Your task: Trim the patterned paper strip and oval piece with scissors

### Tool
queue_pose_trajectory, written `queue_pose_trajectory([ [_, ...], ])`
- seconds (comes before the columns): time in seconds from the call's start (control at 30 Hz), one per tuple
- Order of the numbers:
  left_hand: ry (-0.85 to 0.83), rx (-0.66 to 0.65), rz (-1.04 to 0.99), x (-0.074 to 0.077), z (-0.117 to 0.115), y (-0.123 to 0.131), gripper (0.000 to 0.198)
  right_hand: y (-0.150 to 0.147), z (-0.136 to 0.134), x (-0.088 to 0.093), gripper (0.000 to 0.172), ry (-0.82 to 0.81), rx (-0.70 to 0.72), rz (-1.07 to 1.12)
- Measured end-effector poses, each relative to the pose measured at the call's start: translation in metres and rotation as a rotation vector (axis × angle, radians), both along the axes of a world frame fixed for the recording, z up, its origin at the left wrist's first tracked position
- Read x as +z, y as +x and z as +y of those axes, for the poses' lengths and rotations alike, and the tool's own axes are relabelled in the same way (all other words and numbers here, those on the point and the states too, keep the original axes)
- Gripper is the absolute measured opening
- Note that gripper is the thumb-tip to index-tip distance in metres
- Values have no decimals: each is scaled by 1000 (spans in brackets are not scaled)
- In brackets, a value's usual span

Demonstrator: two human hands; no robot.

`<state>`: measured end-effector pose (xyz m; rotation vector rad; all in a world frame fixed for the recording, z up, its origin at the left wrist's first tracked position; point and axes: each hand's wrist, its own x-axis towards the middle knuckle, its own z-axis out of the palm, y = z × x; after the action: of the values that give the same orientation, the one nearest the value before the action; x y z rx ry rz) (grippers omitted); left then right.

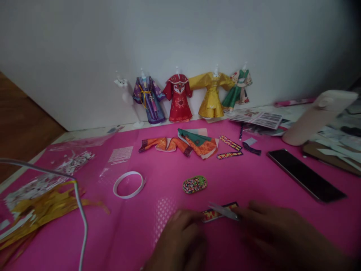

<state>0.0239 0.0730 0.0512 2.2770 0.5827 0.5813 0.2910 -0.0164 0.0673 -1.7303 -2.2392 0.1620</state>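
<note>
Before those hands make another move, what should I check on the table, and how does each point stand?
1. Strip in reach of the left hand: ok, the hand is at one end of the patterned strip.
2. Scissors in the right hand: ok.
3. Blades over the strip: ok, they cross above it.
4. Blades gripping the strip: cannot tell, too blurred.
5. Speckled oval piece clear of the blades: ok, it lies beyond them.
6. Cable clear of both hands: ok, it is off to the left.
</note>
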Motion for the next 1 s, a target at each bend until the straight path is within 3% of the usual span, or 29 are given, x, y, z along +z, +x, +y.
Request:
queue_pose_trajectory([
  [0.2,-367,162,-175,5,8,2,13,-5,1,3,52,-102,25,128],
  [0.37,-818,259,-317,7,13,3,26,-10,1,5,59,-85,72,211],
  [0.5,-1041,327,-414,1,10,3,23,-11,2,6,59,-34,95,275],
  [0.67,-1133,333,-481,0,7,5,19,-11,1,3,61,-17,122,294],
  [1.0,-1112,258,-558,5,6,7,16,-11,-4,2,64,-162,161,299],
])
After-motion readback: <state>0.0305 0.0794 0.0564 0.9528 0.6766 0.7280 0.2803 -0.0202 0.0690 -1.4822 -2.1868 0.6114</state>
